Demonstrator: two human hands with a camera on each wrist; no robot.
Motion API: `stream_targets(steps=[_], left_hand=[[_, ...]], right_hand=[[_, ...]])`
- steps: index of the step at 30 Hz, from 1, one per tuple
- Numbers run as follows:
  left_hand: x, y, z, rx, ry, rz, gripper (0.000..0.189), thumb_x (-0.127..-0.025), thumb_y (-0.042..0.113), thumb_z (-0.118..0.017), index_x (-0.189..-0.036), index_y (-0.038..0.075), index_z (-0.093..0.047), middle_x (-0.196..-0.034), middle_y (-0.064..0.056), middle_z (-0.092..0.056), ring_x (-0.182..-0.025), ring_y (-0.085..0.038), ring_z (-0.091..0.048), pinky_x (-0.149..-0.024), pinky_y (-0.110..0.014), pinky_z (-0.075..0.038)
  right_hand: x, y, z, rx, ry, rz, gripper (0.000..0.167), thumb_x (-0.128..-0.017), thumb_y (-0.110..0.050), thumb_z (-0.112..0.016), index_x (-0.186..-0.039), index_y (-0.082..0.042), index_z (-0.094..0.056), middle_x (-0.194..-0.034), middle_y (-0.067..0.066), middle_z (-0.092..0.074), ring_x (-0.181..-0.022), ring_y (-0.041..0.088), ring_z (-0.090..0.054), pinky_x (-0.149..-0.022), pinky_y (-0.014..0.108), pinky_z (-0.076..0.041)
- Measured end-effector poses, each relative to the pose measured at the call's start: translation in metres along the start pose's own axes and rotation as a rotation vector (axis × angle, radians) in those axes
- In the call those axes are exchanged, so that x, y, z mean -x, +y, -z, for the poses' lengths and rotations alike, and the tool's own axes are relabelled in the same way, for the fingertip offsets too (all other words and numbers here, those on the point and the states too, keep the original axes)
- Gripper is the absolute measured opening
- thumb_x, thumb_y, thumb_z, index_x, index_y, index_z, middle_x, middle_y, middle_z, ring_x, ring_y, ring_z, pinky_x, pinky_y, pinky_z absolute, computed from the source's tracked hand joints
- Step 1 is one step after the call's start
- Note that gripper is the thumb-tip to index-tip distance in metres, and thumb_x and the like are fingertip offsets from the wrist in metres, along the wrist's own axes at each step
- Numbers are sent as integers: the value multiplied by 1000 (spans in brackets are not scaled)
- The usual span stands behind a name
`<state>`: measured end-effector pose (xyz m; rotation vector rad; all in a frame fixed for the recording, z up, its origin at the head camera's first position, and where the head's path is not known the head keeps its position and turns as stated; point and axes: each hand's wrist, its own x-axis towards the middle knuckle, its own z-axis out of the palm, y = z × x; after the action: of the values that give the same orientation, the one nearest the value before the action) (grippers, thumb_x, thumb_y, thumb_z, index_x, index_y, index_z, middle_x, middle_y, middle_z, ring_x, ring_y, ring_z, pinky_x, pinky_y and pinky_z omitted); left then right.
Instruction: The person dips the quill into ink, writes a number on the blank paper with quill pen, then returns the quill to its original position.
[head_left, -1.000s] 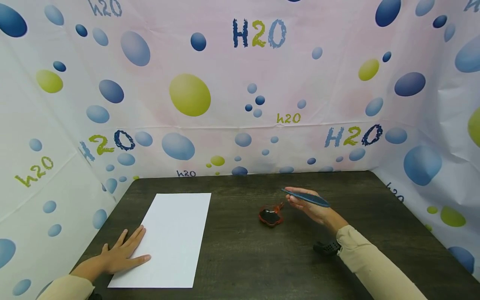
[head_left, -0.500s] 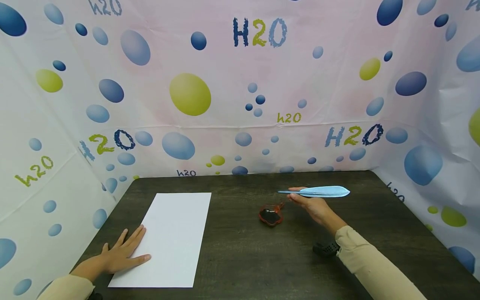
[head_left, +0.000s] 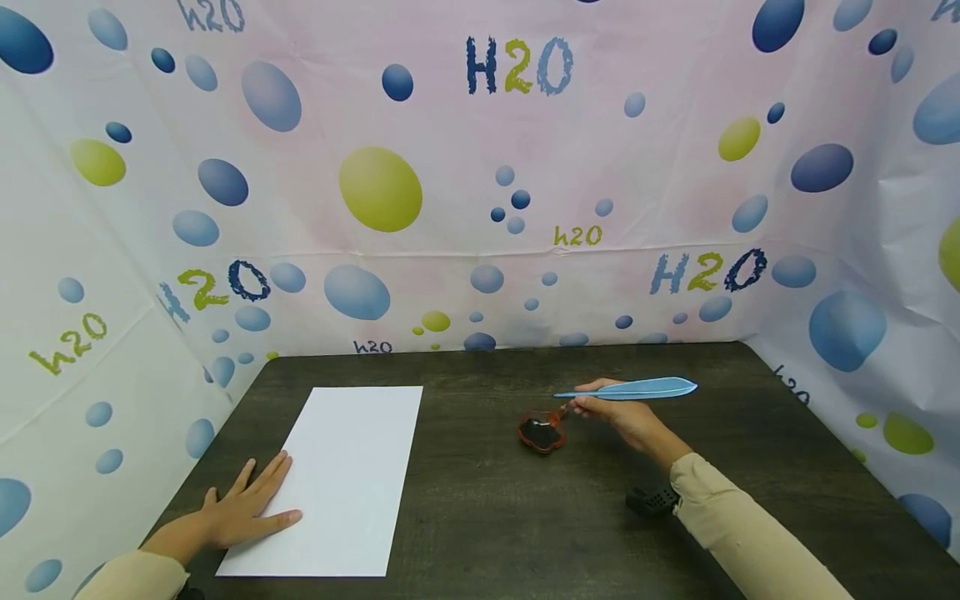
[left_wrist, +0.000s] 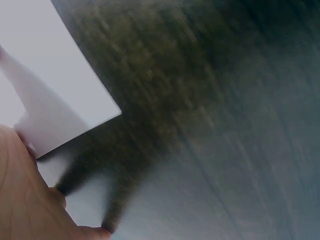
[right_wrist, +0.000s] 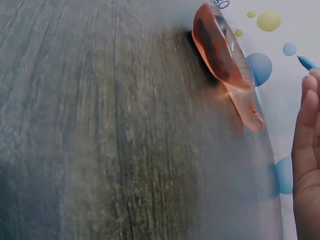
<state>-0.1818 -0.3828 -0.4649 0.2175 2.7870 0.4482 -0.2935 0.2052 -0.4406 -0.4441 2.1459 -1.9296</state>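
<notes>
Dark table [head_left: 480, 517], left hand [head_left: 238, 512] spread on white paper [head_left: 345, 475], right hand [head_left: 628, 418] pinching blue quill [head_left: 651, 389], whole only in head view

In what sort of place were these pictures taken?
Probably a booth set up for filming: an H2O-printed backdrop lines three sides of a dark table, holding white paper and a reddish dish.

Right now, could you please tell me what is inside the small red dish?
The red dish holds dark contents, possibly liquid. They hide the dish's bottom from above, so anything beneath them cannot be seen.
</notes>
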Motion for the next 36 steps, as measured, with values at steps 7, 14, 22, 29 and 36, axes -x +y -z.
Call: stream_targets(steps=[7, 14, 22, 29, 36], left_hand=[[2, 4, 2, -9, 6, 16, 95, -88, 64, -51, -155, 19, 0, -160, -16, 3, -137, -59, 8, -81, -85, 16], [7, 17, 11, -4, -30, 31, 95, -89, 58, -54, -152, 6, -7, -158, -23, 0, -135, -60, 8, -81, -85, 16], [4, 6, 5, 6, -4, 6, 94, -89, 63, -50, -155, 20, 0, -161, -9, 10, -137, -58, 9, -81, -84, 18], [-2, -4, -2, 20, 25, -2, 95, -86, 66, -52, -155, 24, -1, -161, -13, 3, -137, -57, 9, -79, -85, 18], [-2, -1, 0, 20, 5, 14, 97, -86, 65, -52, -155, 19, -2, -160, -17, 1, -137, -57, 9, -79, -84, 20]], right_hand=[[-2, 2, -3, -28, -48, 20, 46, -92, -11, -65, -122, 18, -46, -97, 4, -71, -88, 14, -70, -84, 40, -55], [-4, 4, -7, 37, -146, -11, 37, -91, -13, -67, -113, 13, -55, -108, 21, -67, -87, 14, -70, -83, 40, -56], [-6, 6, -10, 130, -166, -3, 28, -90, -13, -68, -106, 8, -60, -112, 21, -63, -83, 16, -67, -76, 36, -57], [-7, 4, -11, 164, -244, 18, 27, -93, -12, -63, -110, 9, -58, -101, 17, -66, -84, 17, -66, -77, 38, -57], [-10, 0, -13, 183, -307, -8, 31, -95, -12, -61, -116, 10, -58, -100, 16, -68, -84, 16, -66, -79, 39, -56]])
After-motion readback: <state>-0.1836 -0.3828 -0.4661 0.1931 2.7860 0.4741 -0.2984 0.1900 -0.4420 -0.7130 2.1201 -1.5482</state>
